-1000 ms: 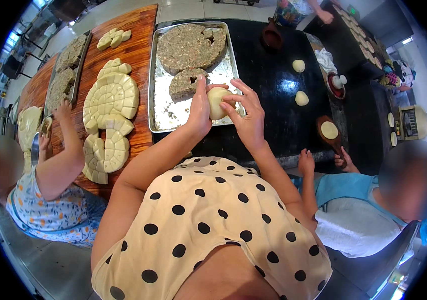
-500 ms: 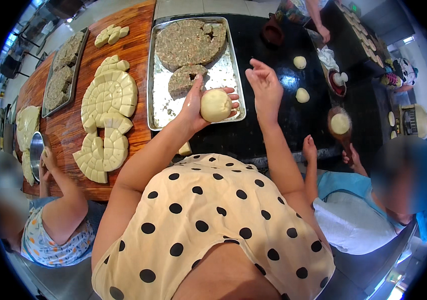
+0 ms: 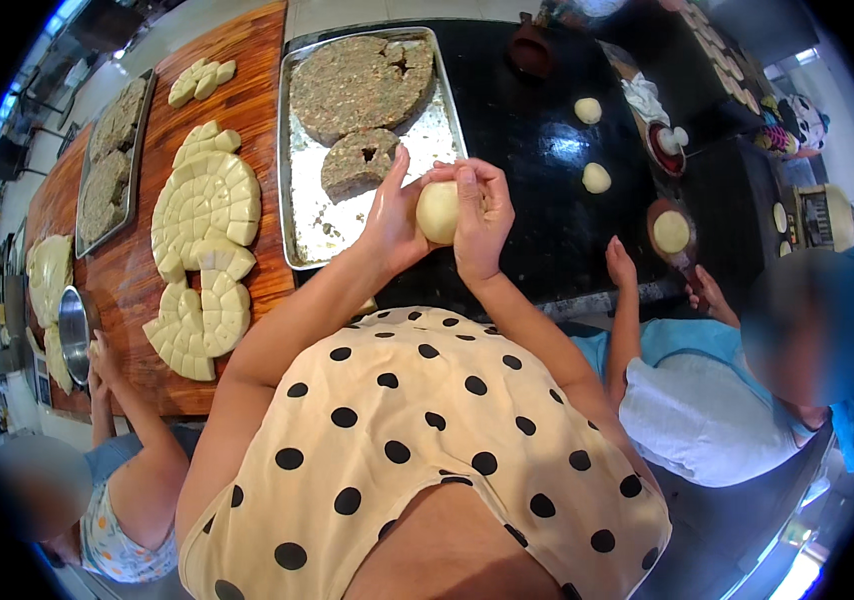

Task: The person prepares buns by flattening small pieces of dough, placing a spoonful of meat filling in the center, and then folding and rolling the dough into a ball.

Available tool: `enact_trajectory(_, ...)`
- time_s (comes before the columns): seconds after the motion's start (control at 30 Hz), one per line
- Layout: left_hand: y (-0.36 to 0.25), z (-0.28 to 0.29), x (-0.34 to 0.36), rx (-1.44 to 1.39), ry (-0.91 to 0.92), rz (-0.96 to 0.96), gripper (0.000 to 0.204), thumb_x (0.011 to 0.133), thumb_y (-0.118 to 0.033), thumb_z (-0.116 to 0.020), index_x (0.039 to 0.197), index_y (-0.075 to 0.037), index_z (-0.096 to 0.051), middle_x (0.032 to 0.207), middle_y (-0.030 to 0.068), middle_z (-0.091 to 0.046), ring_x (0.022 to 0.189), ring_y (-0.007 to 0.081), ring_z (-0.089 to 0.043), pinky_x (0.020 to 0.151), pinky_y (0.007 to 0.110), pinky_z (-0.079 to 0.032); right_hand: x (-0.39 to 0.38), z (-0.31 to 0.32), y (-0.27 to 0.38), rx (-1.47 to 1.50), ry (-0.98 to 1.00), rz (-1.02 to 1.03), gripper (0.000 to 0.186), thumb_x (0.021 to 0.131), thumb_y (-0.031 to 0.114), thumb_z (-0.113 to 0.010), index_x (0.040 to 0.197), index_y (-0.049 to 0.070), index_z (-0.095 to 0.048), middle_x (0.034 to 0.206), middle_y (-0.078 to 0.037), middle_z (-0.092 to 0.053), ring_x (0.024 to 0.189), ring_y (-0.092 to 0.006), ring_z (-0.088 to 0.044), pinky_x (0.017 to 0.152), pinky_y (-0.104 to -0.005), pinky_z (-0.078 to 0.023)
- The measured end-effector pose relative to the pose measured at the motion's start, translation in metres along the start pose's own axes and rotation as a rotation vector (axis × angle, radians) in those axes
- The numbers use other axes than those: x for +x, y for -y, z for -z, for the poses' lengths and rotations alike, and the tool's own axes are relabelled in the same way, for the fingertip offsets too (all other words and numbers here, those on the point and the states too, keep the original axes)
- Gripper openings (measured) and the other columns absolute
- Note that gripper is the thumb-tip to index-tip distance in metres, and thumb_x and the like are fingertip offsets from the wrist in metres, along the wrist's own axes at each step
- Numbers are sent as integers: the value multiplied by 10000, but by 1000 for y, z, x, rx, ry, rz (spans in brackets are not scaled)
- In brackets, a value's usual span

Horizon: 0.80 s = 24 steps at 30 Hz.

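Note:
A pale, round dough ball [image 3: 436,213] sits between my two hands just past the near edge of the metal tray [image 3: 287,190]. My left hand [image 3: 396,218] cups it from the left, thumb pointing up. From the right, my right hand [image 3: 484,212] wraps curled fingers over the ball's top and side. On the tray lie a large round slab of speckled filling [image 3: 362,88] and a smaller chunk [image 3: 355,168], each with a piece gouged out. Two more dough balls, a far one [image 3: 588,110] and a nearer one [image 3: 597,178], rest on the black counter [image 3: 532,250].
Cut dough pieces [image 3: 205,205] cover part of the wooden table [image 3: 265,110] at left, beside a second filling tray [image 3: 140,190]. One co-worker at left touches a metal bowl [image 3: 75,325]; another at right holds a wooden mould [image 3: 659,212] with dough in it.
My right hand has come down from its raised place and closed around the dough ball, which was resting on my open left palm. The whole view has shifted slightly.

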<state>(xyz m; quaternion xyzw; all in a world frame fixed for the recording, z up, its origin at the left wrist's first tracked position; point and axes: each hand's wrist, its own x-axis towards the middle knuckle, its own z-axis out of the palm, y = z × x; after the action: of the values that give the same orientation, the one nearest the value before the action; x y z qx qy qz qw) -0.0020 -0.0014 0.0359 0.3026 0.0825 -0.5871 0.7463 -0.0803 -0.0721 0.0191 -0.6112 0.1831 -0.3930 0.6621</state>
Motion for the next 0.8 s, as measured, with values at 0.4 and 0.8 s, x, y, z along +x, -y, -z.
enact_trajectory(0.4, 37, 38, 14, 311, -218, -121, 391, 1039, -400, -397, 1132, -61, -567, 1061, 127, -636, 974, 258, -653, 864, 409, -554, -25, 30, -18, -403, 152, 492, 317, 922, 139, -591, 1206, -1, -610, 1146, -137, -686, 1014, -387, -646, 951, -452, -499)
enact_trajectory(0.8, 45, 34, 26, 196, -42, 214, 743, 953, -655, -406, 1320, -15, -488, 1342, 137, -527, 1166, 301, -577, 1027, 430, -450, -14, 65, -55, 345, -224, -335, 216, 970, 135, -512, 847, -2, -625, 923, -127, -696, 831, -217, -675, 789, -357, -545)
